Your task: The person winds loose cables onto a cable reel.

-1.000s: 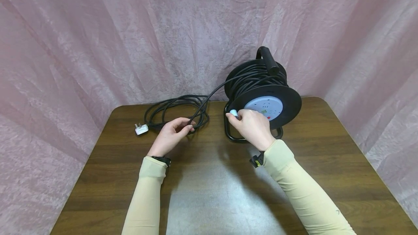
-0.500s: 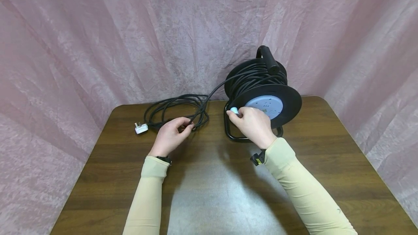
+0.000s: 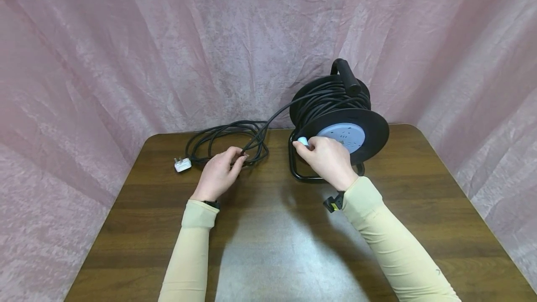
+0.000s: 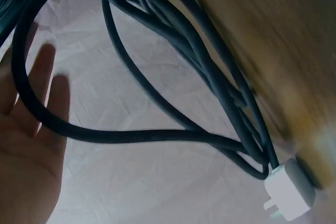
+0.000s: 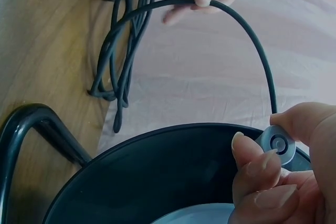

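Note:
In the head view my left hand (image 3: 216,176) pinches the black cable (image 3: 274,116) between thumb and fingers, left of the cable reel (image 3: 371,127). From there the cable rises to the wound turns on the drum. My right hand (image 3: 331,160) grips the pale blue crank knob (image 3: 303,141) at the reel's front, covering part of its pale socket panel (image 3: 350,135). Thumb and curled fingers close round the knob (image 5: 279,144) in the right wrist view. In the left wrist view, a cable loop (image 4: 131,136) crosses the fingers of my left hand (image 4: 26,156).
Loose cable coils (image 3: 214,130) lie on the wooden table (image 3: 138,227) at the back left, ending in a white plug (image 3: 182,165) with its pins up. The reel's black tube stand (image 3: 303,178) rests on the table. A pink curtain (image 3: 209,50) hangs right behind.
My right hand has moved slightly up and right with the knob, and the red switch on the panel has gone out of sight. My left fingers have shifted slightly along the cable.

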Tool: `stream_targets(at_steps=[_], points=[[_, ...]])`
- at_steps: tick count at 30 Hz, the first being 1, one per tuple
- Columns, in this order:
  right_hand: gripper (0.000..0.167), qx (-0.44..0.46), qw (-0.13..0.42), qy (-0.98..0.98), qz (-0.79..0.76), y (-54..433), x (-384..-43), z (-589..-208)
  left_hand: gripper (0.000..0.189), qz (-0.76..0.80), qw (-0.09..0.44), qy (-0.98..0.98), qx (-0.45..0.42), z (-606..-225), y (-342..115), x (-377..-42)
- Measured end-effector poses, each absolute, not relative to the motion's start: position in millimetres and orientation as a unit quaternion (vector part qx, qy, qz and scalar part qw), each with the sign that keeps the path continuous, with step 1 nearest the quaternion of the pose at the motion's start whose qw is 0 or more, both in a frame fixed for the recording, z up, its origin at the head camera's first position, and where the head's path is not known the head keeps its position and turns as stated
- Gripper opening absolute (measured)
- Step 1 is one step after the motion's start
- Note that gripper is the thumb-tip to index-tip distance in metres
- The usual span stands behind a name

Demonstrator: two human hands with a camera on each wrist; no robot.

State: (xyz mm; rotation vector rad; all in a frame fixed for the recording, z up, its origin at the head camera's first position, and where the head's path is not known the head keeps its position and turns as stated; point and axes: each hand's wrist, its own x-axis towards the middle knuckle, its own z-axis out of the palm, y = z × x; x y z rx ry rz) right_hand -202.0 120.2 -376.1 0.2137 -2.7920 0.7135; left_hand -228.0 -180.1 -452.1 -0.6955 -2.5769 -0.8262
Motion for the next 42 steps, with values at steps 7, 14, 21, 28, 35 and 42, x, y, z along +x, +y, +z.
stream_targets(at_steps=[7,14,21,28,35,42], points=[[0.058,0.076,0.125,-0.957,0.249,122,-202,-373,0.014,-0.324,0.089,-0.914,-0.226,-455,-178,-227],[0.059,0.080,0.132,-0.955,0.254,124,-203,-371,0.008,-0.302,0.066,-0.922,-0.235,-456,-177,-228],[0.057,0.076,0.130,-0.951,0.269,126,-203,-365,0.016,-0.288,0.073,-0.924,-0.241,-456,-177,-228],[0.059,0.070,0.114,-0.947,0.294,131,-204,-360,0.023,-0.298,0.064,-0.927,-0.217,-456,-180,-228],[0.060,0.068,0.093,-0.937,0.330,137,-206,-357,0.028,-0.300,0.069,-0.929,-0.207,-459,-179,-234],[0.064,0.063,0.056,-0.920,0.383,144,-207,-352,0.034,-0.319,0.066,-0.926,-0.190,-457,-182,-233]])
